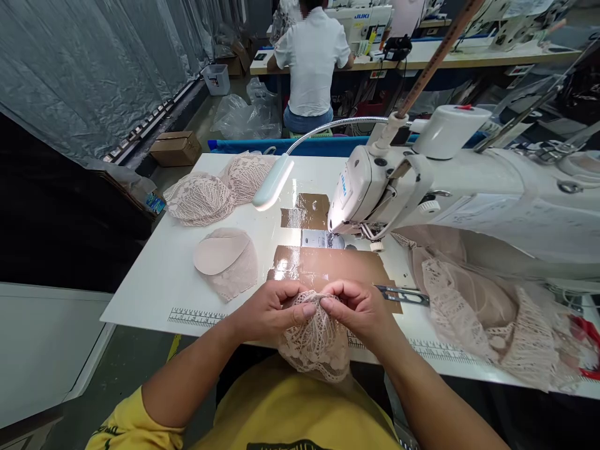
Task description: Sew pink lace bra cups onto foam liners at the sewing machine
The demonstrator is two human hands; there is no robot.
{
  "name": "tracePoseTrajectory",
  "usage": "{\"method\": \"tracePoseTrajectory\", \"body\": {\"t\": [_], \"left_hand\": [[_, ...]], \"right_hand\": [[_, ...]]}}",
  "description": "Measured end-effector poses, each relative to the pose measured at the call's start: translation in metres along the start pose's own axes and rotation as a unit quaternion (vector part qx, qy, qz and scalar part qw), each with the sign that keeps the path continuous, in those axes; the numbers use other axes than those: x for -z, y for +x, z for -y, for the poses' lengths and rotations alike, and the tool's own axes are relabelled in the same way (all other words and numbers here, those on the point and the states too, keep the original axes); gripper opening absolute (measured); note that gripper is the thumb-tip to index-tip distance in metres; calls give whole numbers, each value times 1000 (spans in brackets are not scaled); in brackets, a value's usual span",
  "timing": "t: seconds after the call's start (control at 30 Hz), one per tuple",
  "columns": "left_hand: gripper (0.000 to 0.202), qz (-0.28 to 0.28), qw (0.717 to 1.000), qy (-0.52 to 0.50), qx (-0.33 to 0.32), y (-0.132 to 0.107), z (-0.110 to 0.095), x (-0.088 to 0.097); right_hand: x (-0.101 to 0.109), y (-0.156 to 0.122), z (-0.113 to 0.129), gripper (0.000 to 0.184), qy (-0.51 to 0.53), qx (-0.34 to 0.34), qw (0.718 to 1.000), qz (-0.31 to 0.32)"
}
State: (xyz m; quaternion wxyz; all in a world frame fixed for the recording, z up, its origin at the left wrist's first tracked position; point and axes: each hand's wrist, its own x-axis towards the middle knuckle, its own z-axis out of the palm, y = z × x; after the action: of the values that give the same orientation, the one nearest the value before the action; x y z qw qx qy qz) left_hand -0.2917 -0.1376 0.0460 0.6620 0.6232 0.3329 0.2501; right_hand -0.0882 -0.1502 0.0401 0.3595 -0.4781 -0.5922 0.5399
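Between both hands, at the table's front edge, hangs a beige lace bra cup piece (pixel 315 347). My left hand (pixel 281 307) pinches its upper edge from the left. My right hand (pixel 356 310) pinches the same edge close by, thumb and finger pressed together. The lower part of the lace drapes toward my lap. Just beyond the hands lies a brown taped patch (pixel 335 262) on the white sewing table (pixel 159 265). Farther on stands a white JUKI sewing machine (pixel 363 187), its needle area above a metal plate (pixel 315 238).
Left on the table are a smooth cup with lace (pixel 227 259) and lace-covered cups (pixel 201 199). A lamp (pixel 274 181) arches over the table. More lace pieces (pixel 487 306) and red-handled scissors (pixel 588 340) lie right. A co-worker (pixel 312 59) sits ahead at another machine.
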Motion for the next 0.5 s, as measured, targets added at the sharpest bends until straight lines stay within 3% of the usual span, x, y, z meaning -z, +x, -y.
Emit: {"method": "tracePoseTrajectory", "body": {"t": [0.13, 0.23, 0.33, 0.4, 0.5], "left_hand": [[27, 31, 997, -66, 9, 4, 0, 1], [29, -4, 996, -90, -5, 10, 3, -6], [32, -45, 985, -165, 21, 13, 8, -11], [32, -99, 976, -190, 39, 10, 7, -3], [26, -254, 957, -138, 26, -3, -8, 25]], "right_hand": [[2, 2, 1, 22, 62, -7, 998, 15], [1, 4, -1, 22, 108, -25, 994, 23], [4, 8, -3, 22, 135, -53, 989, 27], [11, 9, -5, 25, 144, -56, 988, 13], [30, 4, -9, 31, 123, -54, 990, -51]]}}
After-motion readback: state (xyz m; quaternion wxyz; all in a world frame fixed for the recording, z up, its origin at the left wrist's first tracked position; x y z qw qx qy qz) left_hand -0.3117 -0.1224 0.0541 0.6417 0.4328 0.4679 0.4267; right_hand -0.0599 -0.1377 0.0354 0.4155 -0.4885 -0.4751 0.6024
